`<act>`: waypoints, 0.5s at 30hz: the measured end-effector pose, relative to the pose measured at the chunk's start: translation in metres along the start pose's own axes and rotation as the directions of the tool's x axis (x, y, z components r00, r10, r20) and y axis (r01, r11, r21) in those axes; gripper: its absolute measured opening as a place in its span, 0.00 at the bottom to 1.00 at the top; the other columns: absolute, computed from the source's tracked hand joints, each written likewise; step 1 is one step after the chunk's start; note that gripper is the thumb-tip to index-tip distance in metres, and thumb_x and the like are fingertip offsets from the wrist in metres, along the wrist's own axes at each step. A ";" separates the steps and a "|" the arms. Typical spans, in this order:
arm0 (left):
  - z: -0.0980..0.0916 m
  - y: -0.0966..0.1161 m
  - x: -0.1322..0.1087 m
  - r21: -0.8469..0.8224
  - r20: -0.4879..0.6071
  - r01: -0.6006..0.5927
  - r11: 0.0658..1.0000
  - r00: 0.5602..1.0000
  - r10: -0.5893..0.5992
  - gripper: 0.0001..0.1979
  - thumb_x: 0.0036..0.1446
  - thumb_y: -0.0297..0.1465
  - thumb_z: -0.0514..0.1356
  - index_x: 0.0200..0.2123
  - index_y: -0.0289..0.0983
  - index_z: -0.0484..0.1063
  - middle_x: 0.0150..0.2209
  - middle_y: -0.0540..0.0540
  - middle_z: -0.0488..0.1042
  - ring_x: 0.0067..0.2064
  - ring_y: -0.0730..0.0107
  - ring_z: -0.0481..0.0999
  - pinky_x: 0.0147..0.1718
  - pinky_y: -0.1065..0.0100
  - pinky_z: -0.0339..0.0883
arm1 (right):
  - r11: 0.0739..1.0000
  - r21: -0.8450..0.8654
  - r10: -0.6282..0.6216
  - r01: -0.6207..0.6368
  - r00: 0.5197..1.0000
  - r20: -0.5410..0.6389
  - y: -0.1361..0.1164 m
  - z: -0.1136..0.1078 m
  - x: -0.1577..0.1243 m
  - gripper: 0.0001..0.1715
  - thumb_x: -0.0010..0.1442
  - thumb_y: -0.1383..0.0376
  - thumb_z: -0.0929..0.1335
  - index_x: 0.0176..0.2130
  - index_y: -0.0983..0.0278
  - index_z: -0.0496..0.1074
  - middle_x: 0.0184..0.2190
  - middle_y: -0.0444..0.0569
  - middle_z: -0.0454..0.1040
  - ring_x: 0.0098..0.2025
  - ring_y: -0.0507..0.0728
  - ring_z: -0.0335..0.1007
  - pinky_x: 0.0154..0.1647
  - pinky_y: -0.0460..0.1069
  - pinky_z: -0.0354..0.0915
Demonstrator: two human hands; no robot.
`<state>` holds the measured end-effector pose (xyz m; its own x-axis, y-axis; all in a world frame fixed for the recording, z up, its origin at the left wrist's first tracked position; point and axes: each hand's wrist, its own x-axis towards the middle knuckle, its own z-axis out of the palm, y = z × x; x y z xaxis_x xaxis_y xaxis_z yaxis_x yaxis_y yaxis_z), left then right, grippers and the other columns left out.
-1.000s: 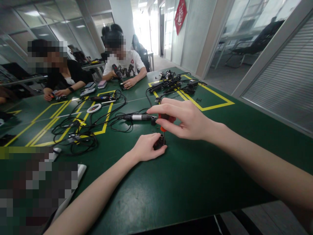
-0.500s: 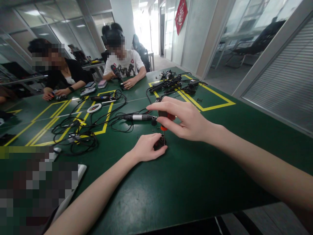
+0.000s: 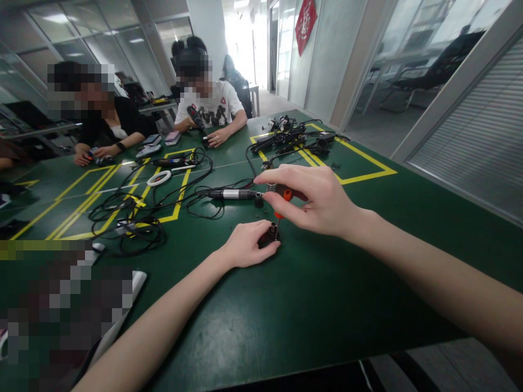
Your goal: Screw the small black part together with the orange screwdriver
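Note:
My left hand is closed around a small black cylindrical part that rests on the green table. My right hand pinches the red-and-black handle of a small screwdriver held upright, its thin shaft pointing down onto the top of the black part. Just beyond lies a black and silver pen-shaped tool with a cable, and a small black cap sits beside its tip.
Tangled black cables lie over yellow tape lines at left. A pile of black tools and cords sits far right. A white ring lies mid-table. Two people sit across the table, their hands on small devices. A white object lies near left.
The right hand has shifted slightly on the screwdriver handle, fingers turning it; the left hand still grips the black part in the same spot. The view rose a little.

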<state>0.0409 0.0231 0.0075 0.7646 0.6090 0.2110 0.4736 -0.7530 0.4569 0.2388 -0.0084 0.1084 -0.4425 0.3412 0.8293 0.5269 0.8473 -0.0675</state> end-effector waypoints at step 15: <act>-0.001 0.002 0.000 0.011 0.017 0.001 1.000 1.000 -0.001 0.11 0.65 0.40 0.61 0.40 0.38 0.74 0.37 0.46 0.79 0.36 0.62 0.78 0.37 0.65 0.68 | 0.984 -0.028 0.178 -0.177 0.984 0.013 -0.003 -0.002 0.003 0.11 0.70 0.62 0.67 0.34 0.63 0.71 0.23 0.40 0.70 0.23 0.49 0.62 0.28 0.46 0.54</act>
<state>0.0413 0.0218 0.0087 0.7711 0.6057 0.1961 0.4794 -0.7551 0.4471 0.2373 -0.0105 0.1119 -0.3515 0.4917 0.7967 0.6169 0.7618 -0.1979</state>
